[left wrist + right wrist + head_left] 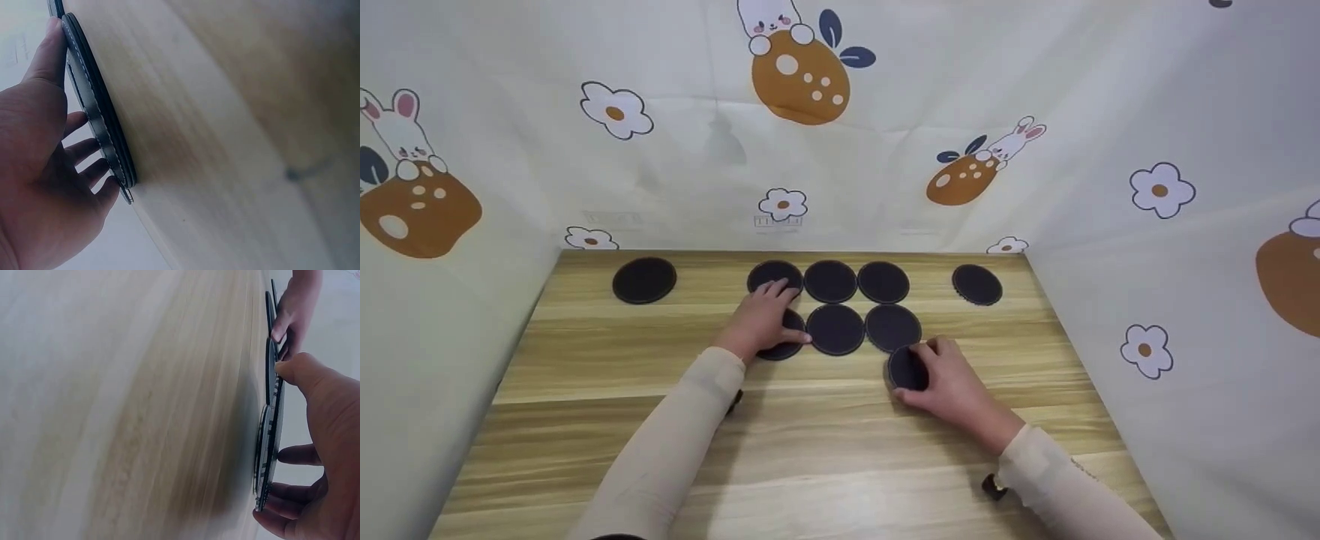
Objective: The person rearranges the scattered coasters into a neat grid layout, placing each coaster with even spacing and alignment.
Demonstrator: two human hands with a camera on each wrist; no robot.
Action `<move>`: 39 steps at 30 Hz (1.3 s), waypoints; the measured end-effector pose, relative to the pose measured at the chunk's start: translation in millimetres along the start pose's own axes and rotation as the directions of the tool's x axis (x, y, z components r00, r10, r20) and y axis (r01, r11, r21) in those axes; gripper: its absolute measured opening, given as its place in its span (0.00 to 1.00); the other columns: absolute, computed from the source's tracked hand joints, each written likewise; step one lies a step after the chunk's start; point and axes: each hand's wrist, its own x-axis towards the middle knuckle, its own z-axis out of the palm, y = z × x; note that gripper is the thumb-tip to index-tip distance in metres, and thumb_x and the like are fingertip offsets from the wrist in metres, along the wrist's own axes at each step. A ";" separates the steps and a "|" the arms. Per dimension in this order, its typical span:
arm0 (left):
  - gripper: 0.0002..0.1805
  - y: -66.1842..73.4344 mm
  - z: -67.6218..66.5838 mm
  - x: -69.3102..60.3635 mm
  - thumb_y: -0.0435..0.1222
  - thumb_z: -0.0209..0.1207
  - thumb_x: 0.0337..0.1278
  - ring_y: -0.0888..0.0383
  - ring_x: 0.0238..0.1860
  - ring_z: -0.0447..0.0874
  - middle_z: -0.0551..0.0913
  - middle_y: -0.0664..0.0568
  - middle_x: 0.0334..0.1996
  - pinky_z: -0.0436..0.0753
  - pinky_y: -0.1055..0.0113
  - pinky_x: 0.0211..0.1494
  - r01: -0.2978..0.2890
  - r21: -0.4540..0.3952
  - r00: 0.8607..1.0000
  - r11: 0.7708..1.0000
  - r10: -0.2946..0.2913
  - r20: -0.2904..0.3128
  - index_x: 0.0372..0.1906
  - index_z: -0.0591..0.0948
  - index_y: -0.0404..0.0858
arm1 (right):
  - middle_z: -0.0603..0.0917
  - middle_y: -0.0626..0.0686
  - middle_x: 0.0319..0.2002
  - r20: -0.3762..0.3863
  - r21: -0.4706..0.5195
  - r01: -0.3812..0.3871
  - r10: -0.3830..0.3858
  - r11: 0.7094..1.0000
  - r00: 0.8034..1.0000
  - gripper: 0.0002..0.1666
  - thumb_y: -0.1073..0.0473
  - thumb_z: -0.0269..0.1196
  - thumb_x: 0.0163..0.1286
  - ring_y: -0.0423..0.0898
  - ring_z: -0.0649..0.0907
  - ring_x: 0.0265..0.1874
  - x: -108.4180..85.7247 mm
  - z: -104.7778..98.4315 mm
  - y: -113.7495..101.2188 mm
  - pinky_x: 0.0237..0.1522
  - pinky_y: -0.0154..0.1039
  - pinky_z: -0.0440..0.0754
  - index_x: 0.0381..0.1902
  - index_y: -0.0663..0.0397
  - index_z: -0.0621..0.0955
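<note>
Black round coasters with stitched rims form two touching rows on the table, among them the middle front coaster (835,329) and the right front coaster (893,328). My left hand (757,322) lies over the left front coaster (784,349), its thumb by the middle one and its fingertips on the left back coaster (765,271). In the left wrist view its fingers are spread along the stitched coaster (95,107). My right hand (956,386) grips another coaster (906,369) by its edges, thumb towards me. It sits just in front of the right front coaster, overlapping its lower edge.
Single coasters lie apart at the far left (645,280) and far right (977,284). The wood-grain table (840,457) is bounded by pale curtains (675,172) printed with rabbits and flowers at the back and both sides.
</note>
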 end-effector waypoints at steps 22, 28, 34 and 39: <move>0.58 1.1 -2.9 -3.2 0.66 0.75 0.59 0.31 0.85 0.58 0.61 0.35 0.86 0.64 0.35 0.83 0.012 -0.003 1.000 1.000 -0.012 0.008 0.84 0.69 0.36 | 0.78 0.63 0.58 0.032 -0.021 0.024 -0.024 0.999 0.999 0.53 0.35 0.83 0.58 0.59 0.79 0.58 -4.0 13.5 -15.1 0.61 0.55 0.85 0.73 0.59 0.81; 0.58 1.2 -2.3 -3.1 0.66 0.75 0.60 0.31 0.85 0.57 0.61 0.35 0.86 0.64 0.35 0.83 0.013 0.000 1.000 1.000 -0.013 0.011 0.84 0.69 0.37 | 0.78 0.64 0.59 0.041 -0.037 0.033 -0.032 0.999 0.999 0.54 0.34 0.83 0.59 0.59 0.78 0.59 -3.7 15.8 -15.9 0.61 0.55 0.85 0.73 0.60 0.80; 0.58 2.0 -2.1 -4.1 0.66 0.76 0.58 0.31 0.84 0.59 0.62 0.35 0.85 0.66 0.35 0.83 0.009 -0.003 1.000 1.000 -0.009 -0.006 0.83 0.70 0.36 | 0.78 0.65 0.60 0.031 -0.043 0.051 -0.050 0.998 0.998 0.52 0.35 0.82 0.60 0.61 0.78 0.60 -4.6 17.4 -16.3 0.62 0.57 0.84 0.73 0.59 0.81; 0.57 2.7 -2.2 -4.5 0.66 0.76 0.57 0.31 0.84 0.60 0.63 0.35 0.85 0.67 0.34 0.82 0.002 -0.008 1.000 1.000 -0.002 -0.022 0.82 0.72 0.36 | 0.78 0.66 0.61 0.026 -0.063 0.068 -0.066 0.996 0.997 0.52 0.34 0.81 0.62 0.62 0.78 0.61 -6.0 19.0 -16.0 0.64 0.59 0.83 0.74 0.58 0.80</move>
